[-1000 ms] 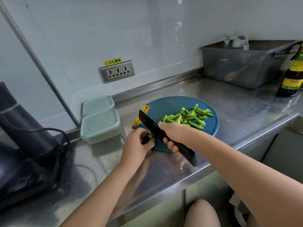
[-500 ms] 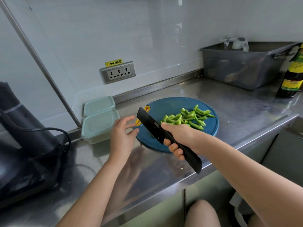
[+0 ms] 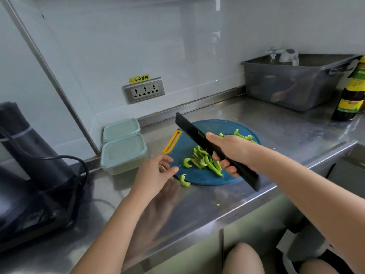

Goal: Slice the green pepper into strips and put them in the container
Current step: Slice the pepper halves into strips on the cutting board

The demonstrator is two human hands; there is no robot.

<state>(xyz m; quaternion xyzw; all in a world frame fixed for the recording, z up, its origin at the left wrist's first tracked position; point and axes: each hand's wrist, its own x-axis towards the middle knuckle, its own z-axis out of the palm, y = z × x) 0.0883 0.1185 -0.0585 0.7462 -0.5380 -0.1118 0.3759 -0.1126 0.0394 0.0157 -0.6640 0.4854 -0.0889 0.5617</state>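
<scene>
Right hand (image 3: 231, 149) grips knife (image 3: 193, 133) above pepper strips (image 3: 205, 163).

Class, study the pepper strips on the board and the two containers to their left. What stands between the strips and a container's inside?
The near container and far container both appear lidded; a lid must come off first. Otherwise only the open left hand hovers between the strips and the near container.

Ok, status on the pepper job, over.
Left hand open, empty. Right hand holds knife over board. Pepper strips on board, stray piece at its edge. Both containers lidded.
</scene>
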